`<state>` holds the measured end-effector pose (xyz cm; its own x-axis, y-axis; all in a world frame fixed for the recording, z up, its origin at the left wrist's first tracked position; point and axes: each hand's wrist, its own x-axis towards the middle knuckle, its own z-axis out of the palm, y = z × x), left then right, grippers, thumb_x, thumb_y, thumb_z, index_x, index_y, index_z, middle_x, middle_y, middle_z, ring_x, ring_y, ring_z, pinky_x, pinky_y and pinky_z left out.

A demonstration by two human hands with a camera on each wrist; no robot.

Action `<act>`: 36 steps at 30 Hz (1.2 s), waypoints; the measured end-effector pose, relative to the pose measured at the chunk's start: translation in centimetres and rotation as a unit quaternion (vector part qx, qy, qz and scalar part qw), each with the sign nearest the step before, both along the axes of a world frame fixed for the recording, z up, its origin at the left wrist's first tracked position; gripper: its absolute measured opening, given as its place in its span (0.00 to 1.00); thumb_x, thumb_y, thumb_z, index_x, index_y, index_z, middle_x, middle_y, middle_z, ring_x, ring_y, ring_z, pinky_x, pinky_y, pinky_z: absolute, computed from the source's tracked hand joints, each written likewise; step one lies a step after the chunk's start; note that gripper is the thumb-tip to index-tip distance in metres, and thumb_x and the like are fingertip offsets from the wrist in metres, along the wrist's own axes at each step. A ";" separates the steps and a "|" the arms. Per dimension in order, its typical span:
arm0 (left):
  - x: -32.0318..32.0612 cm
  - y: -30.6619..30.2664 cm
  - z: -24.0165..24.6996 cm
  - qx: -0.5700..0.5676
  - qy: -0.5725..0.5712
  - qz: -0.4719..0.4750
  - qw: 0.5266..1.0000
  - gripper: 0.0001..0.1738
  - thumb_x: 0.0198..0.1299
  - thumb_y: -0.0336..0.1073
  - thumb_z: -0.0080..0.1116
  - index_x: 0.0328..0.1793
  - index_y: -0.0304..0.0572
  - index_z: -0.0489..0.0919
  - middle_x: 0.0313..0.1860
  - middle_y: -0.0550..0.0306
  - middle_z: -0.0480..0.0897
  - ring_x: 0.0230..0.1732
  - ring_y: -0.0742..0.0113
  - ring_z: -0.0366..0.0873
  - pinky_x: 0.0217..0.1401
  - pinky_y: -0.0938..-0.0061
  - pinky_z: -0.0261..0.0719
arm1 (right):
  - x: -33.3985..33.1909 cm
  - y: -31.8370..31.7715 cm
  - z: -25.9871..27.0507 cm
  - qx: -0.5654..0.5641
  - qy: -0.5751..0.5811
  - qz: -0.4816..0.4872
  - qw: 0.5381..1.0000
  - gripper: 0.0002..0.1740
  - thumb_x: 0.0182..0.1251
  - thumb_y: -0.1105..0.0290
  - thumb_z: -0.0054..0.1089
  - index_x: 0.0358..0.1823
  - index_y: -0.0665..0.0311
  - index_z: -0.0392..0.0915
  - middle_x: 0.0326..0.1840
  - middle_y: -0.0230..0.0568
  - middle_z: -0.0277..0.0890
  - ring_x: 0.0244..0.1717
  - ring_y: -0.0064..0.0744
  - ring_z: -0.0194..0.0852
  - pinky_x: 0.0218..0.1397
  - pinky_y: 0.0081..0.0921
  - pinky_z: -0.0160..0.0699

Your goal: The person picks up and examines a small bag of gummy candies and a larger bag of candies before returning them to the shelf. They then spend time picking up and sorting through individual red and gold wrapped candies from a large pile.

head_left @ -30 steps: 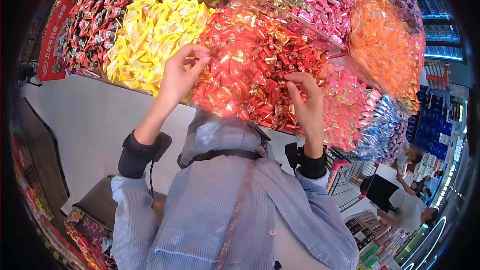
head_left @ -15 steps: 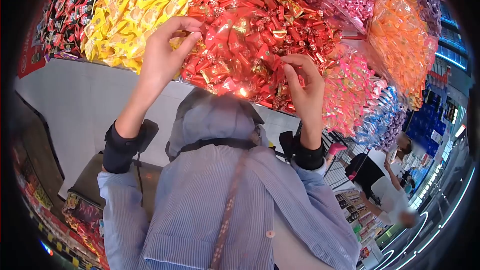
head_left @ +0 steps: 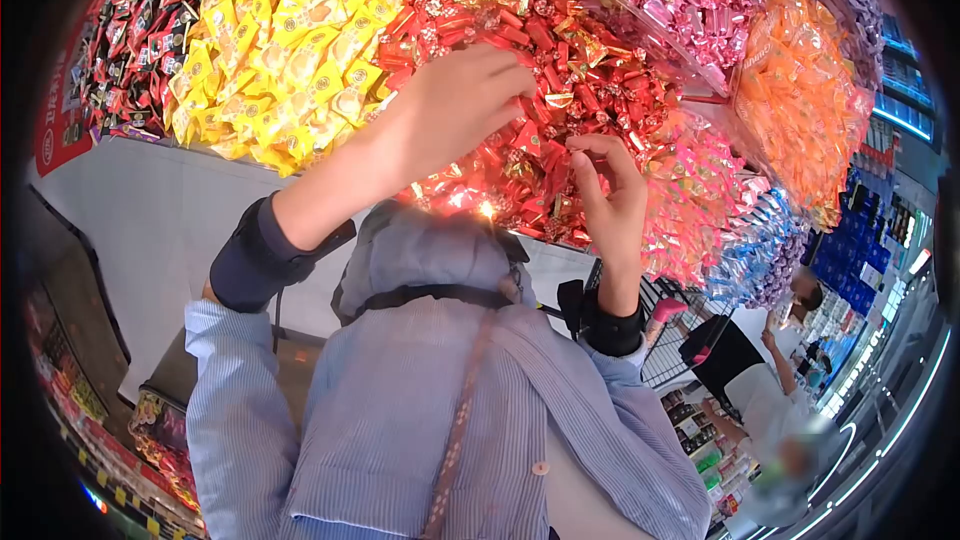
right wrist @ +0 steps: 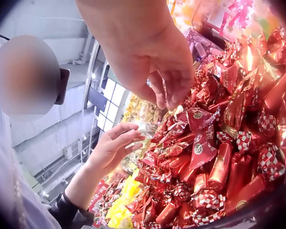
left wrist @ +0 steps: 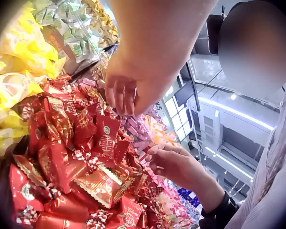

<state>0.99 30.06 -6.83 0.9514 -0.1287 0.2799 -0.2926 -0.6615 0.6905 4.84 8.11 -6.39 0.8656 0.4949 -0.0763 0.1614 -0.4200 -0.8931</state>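
My left hand (head_left: 455, 110) is over the left part of a heap of red wrapped candies (head_left: 555, 90). Its fingers are loosely bent, and nothing shows in them in the right wrist view. At the heap's right side is my right hand (head_left: 612, 190), thumb and forefinger close together. In the right wrist view its loosely curled fingers come right down at a red triangular candy (right wrist: 199, 119). Shiny red twists with checkered ends (right wrist: 221, 164) lie around it. From the left wrist, the right hand (left wrist: 176, 164) appears beyond the red wrappers (left wrist: 105, 140).
Yellow packets (head_left: 300, 40) and black-and-red packets (head_left: 150, 30) are heaped at the left. Pink candies (head_left: 690, 190), orange packets (head_left: 800, 90) and blue wrappers (head_left: 755, 245) lie to the right. A shopping cart (head_left: 665, 365) stands at lower right, with another person (head_left: 765, 395) beyond.
My left hand has moved right, from the edge of the yellow packets to over the red candies. The right hand stays at the heap's right side. The head view has shifted.
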 end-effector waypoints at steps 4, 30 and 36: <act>0.6 -2.3 -0.3 0.134 0.023 -0.004 0.991 0.17 0.50 0.35 0.61 0.45 0.37 0.74 0.42 0.54 0.74 0.50 0.55 0.71 0.50 0.64 0.71 | 1.0 -0.9 -0.2 -0.005 -0.011 0.032 0.999 0.07 0.62 0.77 0.55 0.42 0.68 0.76 0.39 0.39 0.74 0.32 0.24 0.74 0.37 0.20 0.72; -4.3 -10.9 3.2 -0.378 0.127 0.170 0.901 0.12 0.60 0.29 0.58 0.50 0.36 0.77 0.36 0.62 0.77 0.37 0.75 0.74 0.42 0.81 0.72 | 1.6 -6.7 3.2 0.110 0.054 0.132 0.984 0.08 0.61 0.77 0.58 0.42 0.66 0.76 0.35 0.36 0.75 0.33 0.20 0.72 0.36 0.19 0.71; -5.1 -11.1 3.5 -0.208 0.079 0.132 0.966 0.16 0.55 0.25 0.59 0.51 0.38 0.78 0.39 0.53 0.79 0.40 0.64 0.77 0.45 0.76 0.75 | 0.0 -5.3 1.7 0.125 0.091 0.108 0.982 0.13 0.58 0.76 0.63 0.45 0.65 0.74 0.35 0.32 0.74 0.31 0.17 0.71 0.33 0.18 0.71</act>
